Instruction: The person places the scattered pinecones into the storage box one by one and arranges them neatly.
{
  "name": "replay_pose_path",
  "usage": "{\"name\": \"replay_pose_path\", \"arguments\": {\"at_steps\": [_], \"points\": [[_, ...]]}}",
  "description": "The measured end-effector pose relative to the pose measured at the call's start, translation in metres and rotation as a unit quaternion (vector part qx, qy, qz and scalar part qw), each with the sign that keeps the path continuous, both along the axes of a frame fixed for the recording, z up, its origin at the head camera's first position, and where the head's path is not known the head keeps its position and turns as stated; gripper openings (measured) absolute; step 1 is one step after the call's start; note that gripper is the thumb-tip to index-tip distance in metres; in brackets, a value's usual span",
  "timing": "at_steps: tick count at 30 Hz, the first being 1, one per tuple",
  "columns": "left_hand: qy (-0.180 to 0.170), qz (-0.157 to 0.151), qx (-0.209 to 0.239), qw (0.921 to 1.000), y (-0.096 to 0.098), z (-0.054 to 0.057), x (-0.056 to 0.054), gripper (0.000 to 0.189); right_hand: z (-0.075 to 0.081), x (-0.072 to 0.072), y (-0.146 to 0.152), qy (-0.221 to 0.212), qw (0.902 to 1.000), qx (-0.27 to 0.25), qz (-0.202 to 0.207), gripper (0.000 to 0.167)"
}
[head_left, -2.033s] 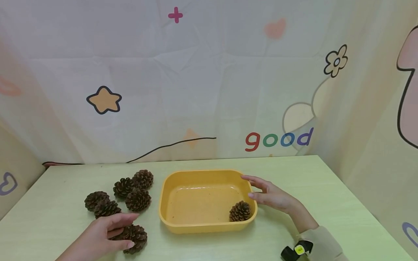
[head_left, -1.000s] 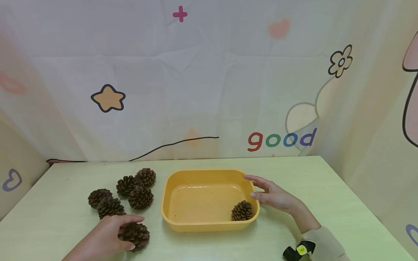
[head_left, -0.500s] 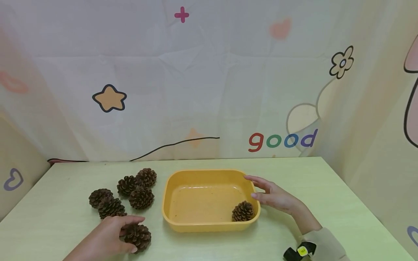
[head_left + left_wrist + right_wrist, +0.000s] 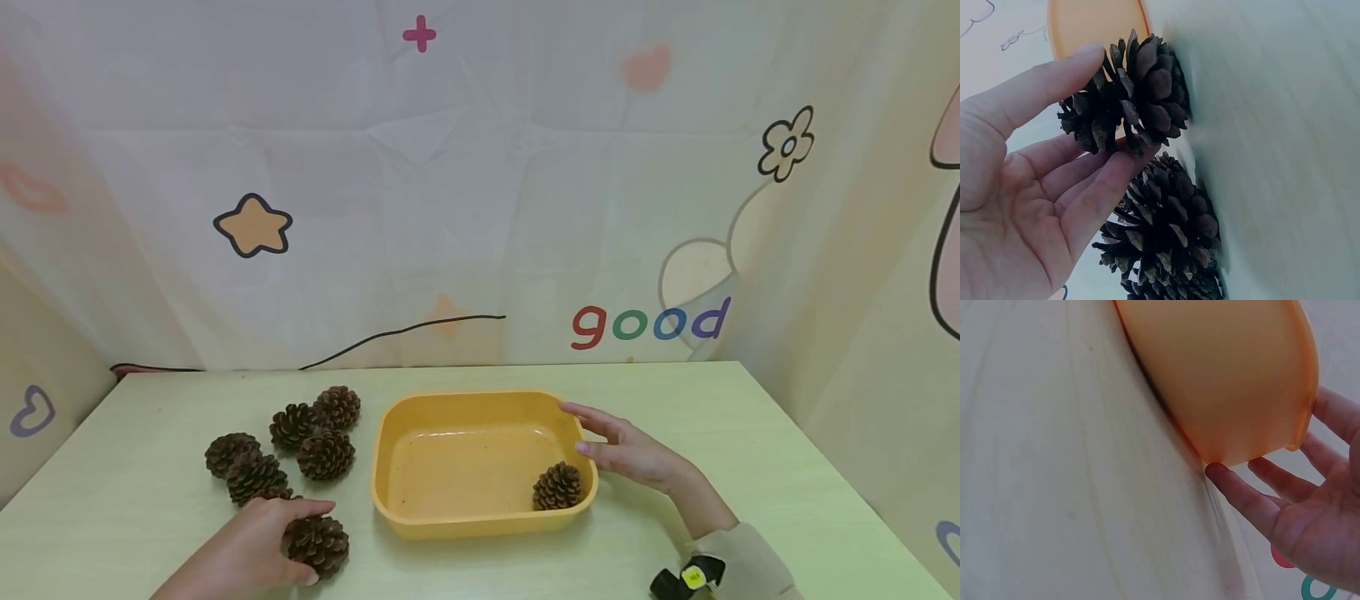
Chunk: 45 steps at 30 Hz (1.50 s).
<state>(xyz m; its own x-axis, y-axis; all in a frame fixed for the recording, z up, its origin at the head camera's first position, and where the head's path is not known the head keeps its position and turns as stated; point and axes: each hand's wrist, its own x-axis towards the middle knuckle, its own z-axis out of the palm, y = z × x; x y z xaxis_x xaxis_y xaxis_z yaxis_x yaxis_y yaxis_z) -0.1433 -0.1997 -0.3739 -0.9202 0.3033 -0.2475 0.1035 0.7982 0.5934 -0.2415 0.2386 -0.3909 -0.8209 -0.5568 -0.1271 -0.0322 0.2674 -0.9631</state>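
Lower left, the left-hand grip (image 4: 253, 543) pinches a pine cone (image 4: 321, 546); lower right, the loose-fingered right-hand grip (image 4: 630, 452) touches a yellow tray (image 4: 472, 527) below lettering (image 4: 657, 323) reading “good”.

Left hand (image 4: 251, 546) gripping a pinecone (image 4: 322, 547), right hand (image 4: 630, 452) touching a yellow tray (image 4: 480, 527)
More pinecones (image 4: 326, 455) lie on the pale bench (image 4: 810, 517) beyond the left hand; another pinecone (image 4: 558, 487) sits in the tray's near right corner.
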Motion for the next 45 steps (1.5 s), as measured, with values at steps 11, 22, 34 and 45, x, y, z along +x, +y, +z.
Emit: {"name": "replay_pose_path", "arguments": {"at_steps": [11, 22, 34, 45], "points": [[-0.018, 0.028, -0.004, 0.9994, 0.001, -0.003, -0.002, 0.066, 0.001, 0.002, 0.000, 0.015, 0.9999, 0.006, -0.006, 0.057], [0.023, -0.008, 0.040, 0.9989, -0.004, -0.001, 0.001, 0.069, 0.003, 0.002, 0.000, -0.002, 0.9999, 0.001, -0.015, 0.059], [0.026, 0.023, 0.085, 0.9958, -0.005, 0.008, 0.006, 0.073, 0.004, 0.004, 0.000, 0.003, 0.9999, -0.001, -0.014, 0.059], [0.110, 0.017, 0.167, 0.9796, -0.003, 0.030, 0.007, 0.064, 0.005, 0.004, -0.001, 0.014, 0.9997, 0.005, -0.018, 0.059]]}}
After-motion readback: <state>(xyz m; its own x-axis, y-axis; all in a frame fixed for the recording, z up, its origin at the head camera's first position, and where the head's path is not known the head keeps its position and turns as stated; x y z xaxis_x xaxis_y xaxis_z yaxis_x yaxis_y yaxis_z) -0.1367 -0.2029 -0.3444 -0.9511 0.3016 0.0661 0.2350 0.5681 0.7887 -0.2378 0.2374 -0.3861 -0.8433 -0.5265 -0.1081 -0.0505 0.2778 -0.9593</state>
